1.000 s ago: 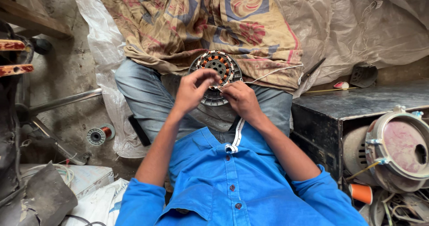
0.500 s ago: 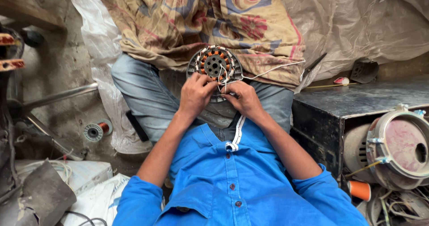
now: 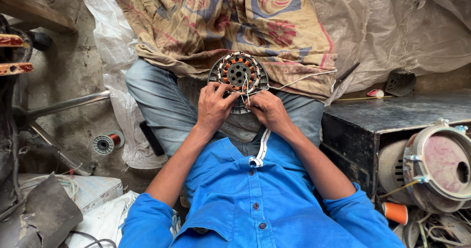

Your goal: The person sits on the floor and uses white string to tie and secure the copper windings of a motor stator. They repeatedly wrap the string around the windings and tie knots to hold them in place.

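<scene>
A round motor stator point(image 3: 239, 74) with copper windings and pale insulation rests on my lap, tilted toward me. My left hand point(image 3: 214, 106) grips its lower left rim, fingers curled over the windings. On the lower right rim sits my right hand point(image 3: 267, 110), fingers pinched at the windings, where a thin pale strip stands up between the two hands. A thin wire point(image 3: 304, 77) runs from the stator off to the right across the patterned cloth point(image 3: 274, 27). My blue shirt fills the bottom of the view.
A black metal box point(image 3: 392, 125) stands at my right, with a round motor housing point(image 3: 439, 164) and an orange spool point(image 3: 395, 212) beside it. A small spool of copper wire point(image 3: 106, 142) lies on the floor at left, near a metal bar point(image 3: 68, 105).
The stator and both hands sit slightly lower in view. My fingers have shifted along the lower windings, both hands still on the stator.
</scene>
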